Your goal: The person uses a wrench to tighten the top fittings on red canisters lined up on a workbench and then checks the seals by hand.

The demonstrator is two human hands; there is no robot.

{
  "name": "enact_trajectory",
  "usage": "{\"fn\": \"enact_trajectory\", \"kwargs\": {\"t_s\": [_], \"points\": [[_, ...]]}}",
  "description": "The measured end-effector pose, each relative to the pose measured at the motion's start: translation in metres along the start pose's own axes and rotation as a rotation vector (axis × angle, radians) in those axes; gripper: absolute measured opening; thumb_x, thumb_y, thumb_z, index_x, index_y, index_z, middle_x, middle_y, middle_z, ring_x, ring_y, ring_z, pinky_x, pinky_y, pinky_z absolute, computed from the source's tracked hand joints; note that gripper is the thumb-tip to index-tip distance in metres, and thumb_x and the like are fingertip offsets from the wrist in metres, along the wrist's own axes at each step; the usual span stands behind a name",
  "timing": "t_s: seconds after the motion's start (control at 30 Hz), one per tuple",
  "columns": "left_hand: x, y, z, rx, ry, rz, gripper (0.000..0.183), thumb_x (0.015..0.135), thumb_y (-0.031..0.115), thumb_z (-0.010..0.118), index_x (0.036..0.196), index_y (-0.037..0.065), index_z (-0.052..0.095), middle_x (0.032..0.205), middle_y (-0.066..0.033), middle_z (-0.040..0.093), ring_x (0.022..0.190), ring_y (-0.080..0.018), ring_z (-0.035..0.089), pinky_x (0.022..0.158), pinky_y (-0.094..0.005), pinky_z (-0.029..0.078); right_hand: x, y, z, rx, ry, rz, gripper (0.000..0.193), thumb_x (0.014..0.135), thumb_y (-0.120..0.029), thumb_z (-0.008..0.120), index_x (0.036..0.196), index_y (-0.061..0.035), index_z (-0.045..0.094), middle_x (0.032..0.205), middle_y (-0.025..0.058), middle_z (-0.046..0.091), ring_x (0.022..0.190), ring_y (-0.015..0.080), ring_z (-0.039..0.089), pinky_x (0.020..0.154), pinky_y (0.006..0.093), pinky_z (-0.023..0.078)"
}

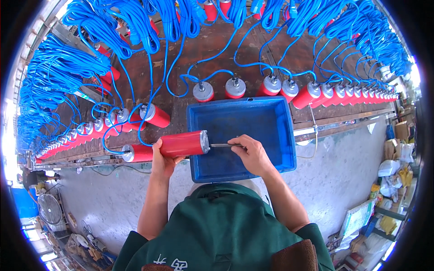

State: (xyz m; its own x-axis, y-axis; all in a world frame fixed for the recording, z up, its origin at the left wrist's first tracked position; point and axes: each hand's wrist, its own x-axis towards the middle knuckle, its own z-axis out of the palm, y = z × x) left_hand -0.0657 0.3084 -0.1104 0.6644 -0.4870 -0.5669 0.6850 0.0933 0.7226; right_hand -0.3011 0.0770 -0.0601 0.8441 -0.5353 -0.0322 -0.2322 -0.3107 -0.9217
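My left hand (163,160) is closed round a red cylinder (181,144), apparently a pump motor, with a silver end cap. The cylinder lies sideways over the left rim of a blue plastic tray (291,135), its capped end toward the right. My right hand (251,156) grips a slim metal tool (219,145), whose exact kind I cannot make out. The tool's tip reaches the middle of the end cap. Just left of my left hand, another red cylinder (139,153) lies with a blue cable on its silver cap.
Red cylinders with silver caps line the edge of a brown workbench (212,49), including one (235,88) behind the tray. Coiled blue cables (131,22) heap up along the back and left. A standing fan (49,208) is at lower left; boxes and bags (392,169) line the right.
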Motion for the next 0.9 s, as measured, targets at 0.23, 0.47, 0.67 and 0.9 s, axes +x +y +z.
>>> {"fn": "enact_trajectory", "kwargs": {"t_s": [0.23,0.47,0.67,0.9], "points": [[-0.004,0.003,0.003,0.017,-0.036,0.008,0.069,0.103,0.061,0.053,0.143,0.005,0.052,0.137,-0.0228,0.068,0.123,-0.0382,0.071,0.098,-0.0507,0.064,-0.004,-0.005,0.003,-0.007,-0.065,-0.01,0.016,0.101,-0.001,0.069,0.115,-0.0004,0.077,0.106,0.0145,0.071,0.094,0.0312,0.071,0.083,0.0371,0.058],[-0.004,0.003,0.001,0.008,-0.044,0.002,0.069,0.105,0.059,0.05,0.144,0.002,0.049,0.138,-0.0256,0.066,0.127,-0.0399,0.069,0.103,-0.0525,0.061,-0.006,-0.016,0.003,-0.047,-0.031,-0.12,0.014,0.102,-0.001,0.069,0.113,0.0008,0.077,0.109,0.0148,0.071,0.099,0.0336,0.072,0.087,0.0376,0.06],[-0.005,0.001,0.004,-0.012,-0.04,0.005,0.071,0.102,0.063,0.053,0.143,0.005,0.053,0.137,-0.0215,0.068,0.123,-0.0373,0.071,0.099,-0.0503,0.063,-0.002,-0.01,0.001,0.028,-0.089,0.016,0.02,0.103,0.002,0.066,0.122,-0.0007,0.069,0.109,0.0157,0.071,0.1,0.0276,0.072,0.087,0.036,0.06],[-0.005,-0.001,0.004,-0.012,-0.043,0.016,0.069,0.104,0.063,0.049,0.142,0.005,0.054,0.136,-0.0214,0.069,0.123,-0.0371,0.072,0.099,-0.0497,0.064,-0.001,0.019,-0.002,0.384,-0.157,0.252,0.013,0.108,-0.006,0.062,0.118,0.0003,0.057,0.104,0.0147,0.073,0.077,0.0158,0.067,0.068,0.0285,0.058]]}}
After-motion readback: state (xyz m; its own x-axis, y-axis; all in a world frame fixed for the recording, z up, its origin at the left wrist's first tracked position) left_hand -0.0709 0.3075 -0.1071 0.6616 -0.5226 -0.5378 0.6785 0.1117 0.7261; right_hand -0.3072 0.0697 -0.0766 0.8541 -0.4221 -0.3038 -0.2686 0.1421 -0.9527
